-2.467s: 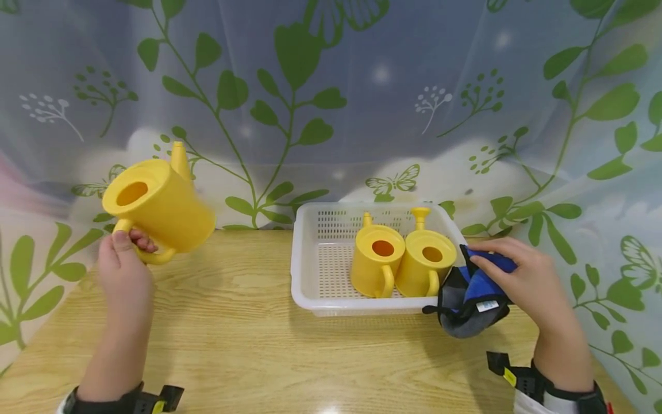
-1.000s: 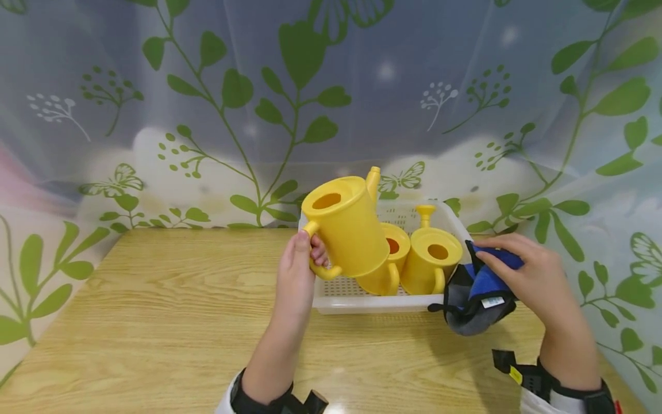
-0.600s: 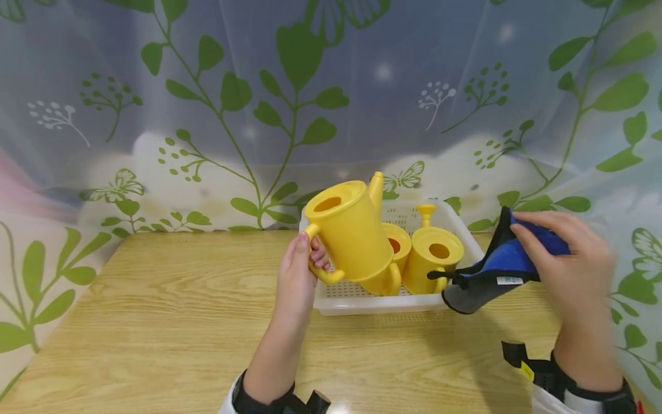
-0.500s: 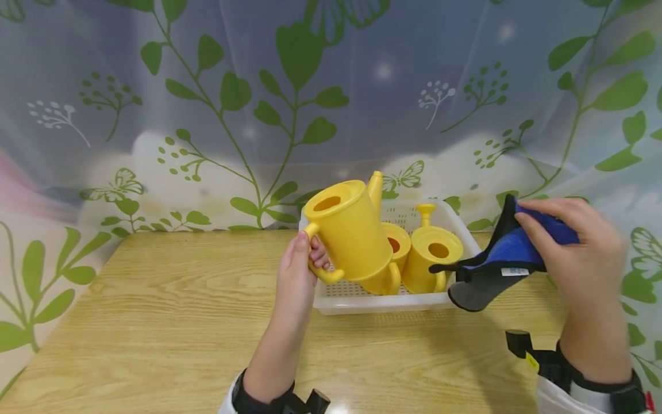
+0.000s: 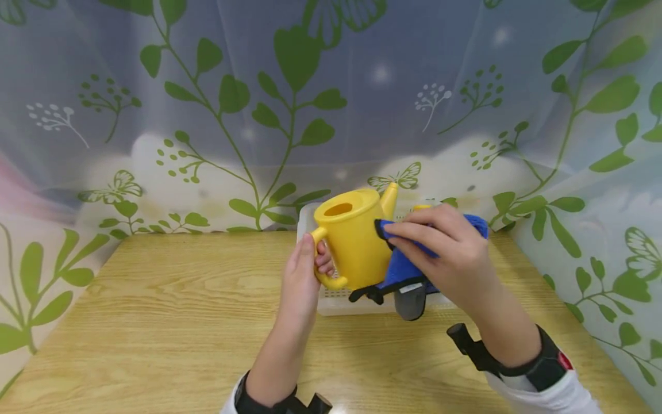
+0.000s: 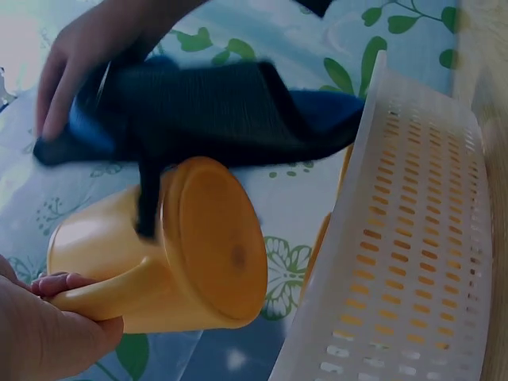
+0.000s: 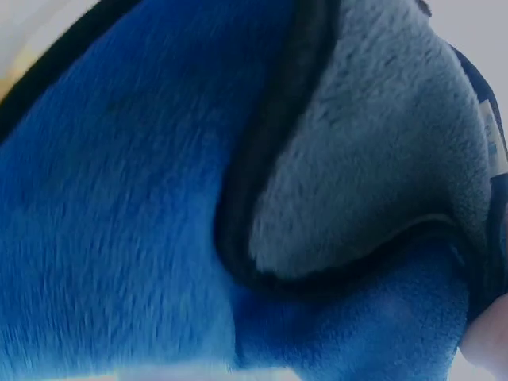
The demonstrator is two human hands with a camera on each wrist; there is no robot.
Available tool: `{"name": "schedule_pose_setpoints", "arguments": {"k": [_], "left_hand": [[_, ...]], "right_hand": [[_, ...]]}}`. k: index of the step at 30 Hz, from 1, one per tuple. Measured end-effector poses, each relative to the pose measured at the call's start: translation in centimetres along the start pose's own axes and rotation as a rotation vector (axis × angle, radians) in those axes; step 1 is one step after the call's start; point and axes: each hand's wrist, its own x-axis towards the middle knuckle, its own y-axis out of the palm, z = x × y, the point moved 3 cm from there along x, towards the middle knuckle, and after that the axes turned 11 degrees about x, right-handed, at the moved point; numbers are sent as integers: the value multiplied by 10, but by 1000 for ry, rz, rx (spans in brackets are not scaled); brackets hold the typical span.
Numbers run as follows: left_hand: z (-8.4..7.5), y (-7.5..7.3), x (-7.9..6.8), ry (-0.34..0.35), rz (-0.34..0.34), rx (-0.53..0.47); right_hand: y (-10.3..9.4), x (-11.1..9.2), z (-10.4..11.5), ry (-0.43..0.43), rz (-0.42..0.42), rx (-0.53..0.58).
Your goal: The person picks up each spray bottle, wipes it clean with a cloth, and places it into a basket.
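Note:
In the head view my left hand (image 5: pixel 305 267) grips the handle of a yellow watering can (image 5: pixel 357 241), tilted in front of the basket with its spout up and to the right. My right hand (image 5: pixel 455 247) pinches a blue and grey cloth (image 5: pixel 405 267) with black edging, held against the right side of the can. Seen from the left wrist, the can's round base (image 6: pixel 226 246) faces the camera and the cloth (image 6: pixel 206 111) passes along its side. Cloth (image 7: pixel 119 206) fills most of the right wrist view.
A white perforated basket (image 5: pixel 331 307) stands on the wooden table (image 5: pixel 181 322) behind the can. The cloth and right hand mostly hide the yellow watering cans inside it; one yellow spout top (image 5: pixel 422 206) shows. A leaf-patterned curtain (image 5: pixel 207 144) rises behind.
My left hand brought the watering can from the left to in front of the basket. The right hand lifted the cloth from beside the basket, then moved left onto the can.

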Motion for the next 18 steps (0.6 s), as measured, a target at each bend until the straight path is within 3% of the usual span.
{"name": "schedule_pose_setpoints", "arguments": {"k": [6, 13, 18], "left_hand": [[1, 3, 0, 36, -7, 41], [1, 6, -3, 70, 6, 93], [1, 6, -4, 51, 3, 117]], "right_hand": [[35, -1, -3, -62, 214, -62], [49, 0, -4, -88, 254, -190], [55, -3, -2, -73, 347, -219]]}}
